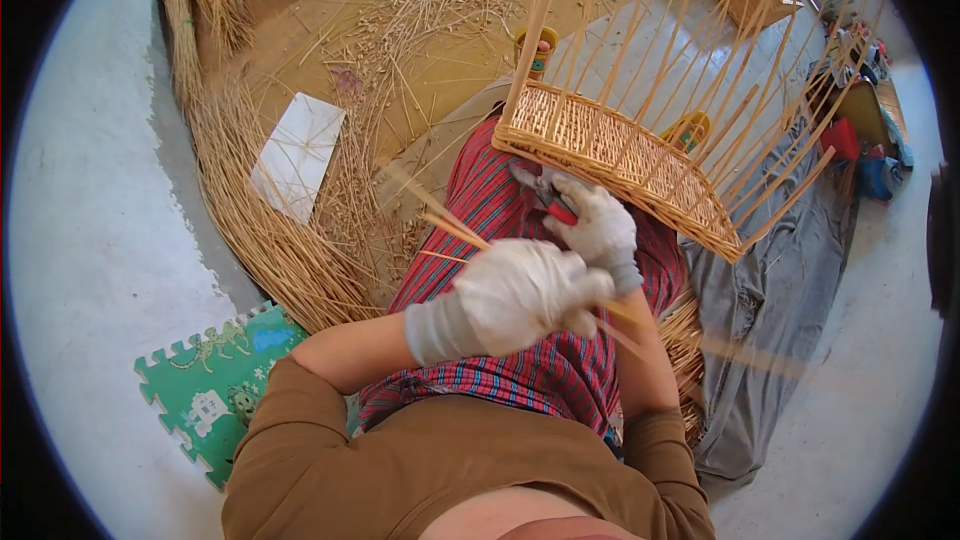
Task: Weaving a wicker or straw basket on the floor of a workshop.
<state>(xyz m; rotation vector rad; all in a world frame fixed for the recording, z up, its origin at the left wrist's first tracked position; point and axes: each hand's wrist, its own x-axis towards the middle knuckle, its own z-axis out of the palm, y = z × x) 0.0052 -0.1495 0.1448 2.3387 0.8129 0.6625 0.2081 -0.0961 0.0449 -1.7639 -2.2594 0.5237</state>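
In the head view, both hands wear whitish gloves with grey cuffs. The left hand (525,295) is closed around a few pale strips (455,227), which stick out on both sides of the glove and blur toward their ends. Just beyond it, the right hand (597,227) grips a red-handled cutting tool (562,213), its dark metal end pointing up and to the left. The tool is close to the lower edge of a woven basket piece (610,155), which sits tilted over the person's knees, with long upright stakes (690,40) rising from it. A red striped cloth (450,200) covers the lap.

To the left, a sweep of long thin rods (240,230) lies on the floor, with a white board (300,155) among them and a green foam mat (210,370) near their lower end. To the right lies a crumpled grey cloth (770,310). A yellow container (545,45) stands behind the basket piece's left end.
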